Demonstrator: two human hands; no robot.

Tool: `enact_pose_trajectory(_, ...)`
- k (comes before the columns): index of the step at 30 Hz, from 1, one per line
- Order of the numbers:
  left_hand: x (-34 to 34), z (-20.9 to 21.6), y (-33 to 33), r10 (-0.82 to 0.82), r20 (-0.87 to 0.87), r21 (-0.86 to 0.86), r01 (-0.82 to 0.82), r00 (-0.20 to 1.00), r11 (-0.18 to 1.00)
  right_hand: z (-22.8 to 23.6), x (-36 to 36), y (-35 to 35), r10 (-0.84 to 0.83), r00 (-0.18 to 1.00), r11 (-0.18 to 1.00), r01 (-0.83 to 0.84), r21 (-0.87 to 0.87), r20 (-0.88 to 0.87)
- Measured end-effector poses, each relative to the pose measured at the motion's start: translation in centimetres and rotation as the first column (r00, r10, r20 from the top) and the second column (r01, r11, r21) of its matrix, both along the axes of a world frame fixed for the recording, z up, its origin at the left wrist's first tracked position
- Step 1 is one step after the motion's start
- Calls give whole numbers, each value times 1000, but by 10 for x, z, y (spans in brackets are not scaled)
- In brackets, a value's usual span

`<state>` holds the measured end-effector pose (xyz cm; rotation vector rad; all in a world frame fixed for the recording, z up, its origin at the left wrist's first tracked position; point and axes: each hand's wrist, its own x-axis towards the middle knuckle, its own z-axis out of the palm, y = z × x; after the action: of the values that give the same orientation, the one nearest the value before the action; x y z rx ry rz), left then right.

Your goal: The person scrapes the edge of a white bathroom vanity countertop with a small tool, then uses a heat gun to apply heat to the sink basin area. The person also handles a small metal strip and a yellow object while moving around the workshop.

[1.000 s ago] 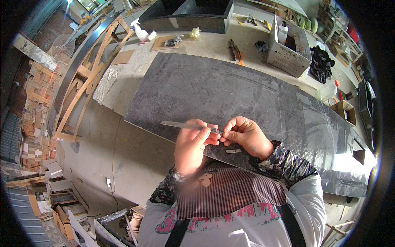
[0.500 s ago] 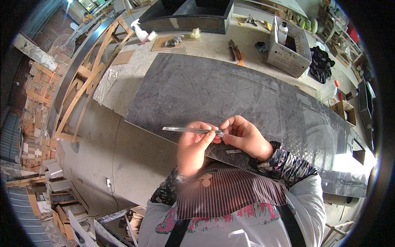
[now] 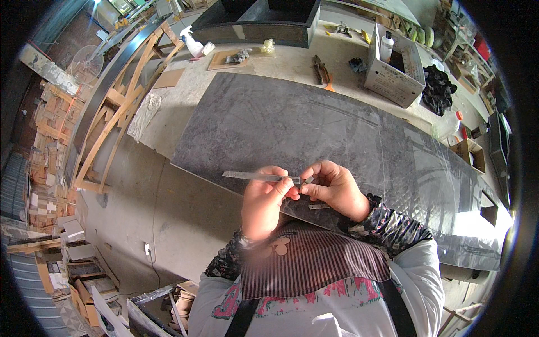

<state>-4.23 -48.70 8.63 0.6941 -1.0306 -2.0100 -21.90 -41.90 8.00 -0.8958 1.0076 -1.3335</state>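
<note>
A slim silver strip-like tool (image 3: 238, 176), which looks like a utility knife, lies crosswise in my left hand (image 3: 266, 196). The thumb and fingers of that hand are closed on it, and its long slanted end sticks out to the left. At its right end my right hand (image 3: 335, 190) pinches a small grey piece (image 3: 308, 180) between thumb and forefinger. Whether this piece still joins the tool is too small to tell. Below the right hand, a short flat silver strip (image 3: 318, 206) rests on the dark grey slab (image 3: 269, 123), near its front edge.
Beyond the slab, the pale bench (image 3: 185, 98) carries a spray bottle (image 3: 192, 42), pliers-like tools (image 3: 320, 70) and a cardboard box (image 3: 396, 76) with a bottle in it. A black plastic bag (image 3: 439, 90) lies beside the box. A wooden frame (image 3: 120, 106) stands at left.
The tool has turned slightly in my left hand, so its flat side shows more. My right fingers have shifted a little, and the grey piece has moved slightly right and up.
</note>
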Motion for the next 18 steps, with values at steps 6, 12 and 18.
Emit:
enact_pose_trajectory(6,2,-1,3,19,32,-66,-17,999,998,1,3,1,-92,995,996,92,-9,30)
enact_pose_trajectory(12,2,-7,10,64,56,-64,-60,996,996,-1,2,3,-82,994,995,85,-46,67)
enact_pose_trajectory(18,1,-16,10,113,6,-154,-111,994,982,4,3,6,-31,996,998,36,-51,89)
